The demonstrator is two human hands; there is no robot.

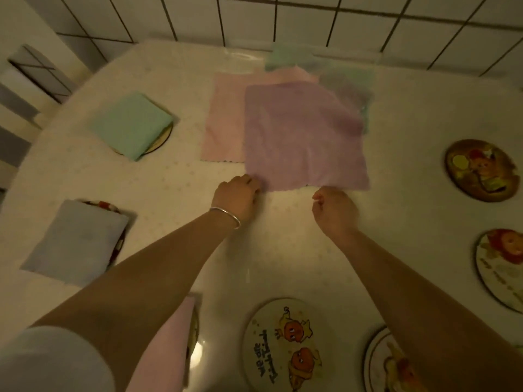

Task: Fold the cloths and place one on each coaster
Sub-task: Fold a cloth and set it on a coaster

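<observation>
I'm seeing both arms reaching out: left hand fingers pinching the purple cloth at its near edge mid-desk, right hand fingers curling shut just beside it; three folded cloths sitting on coasters, four coasters bare

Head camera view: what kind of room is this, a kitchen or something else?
Probably a home kitchen or dining corner, though I can't be sure. A white tiled wall backs a table under a glossy cover, and cartoon-printed coasters lie around it, some already topped with folded cloths.
</observation>
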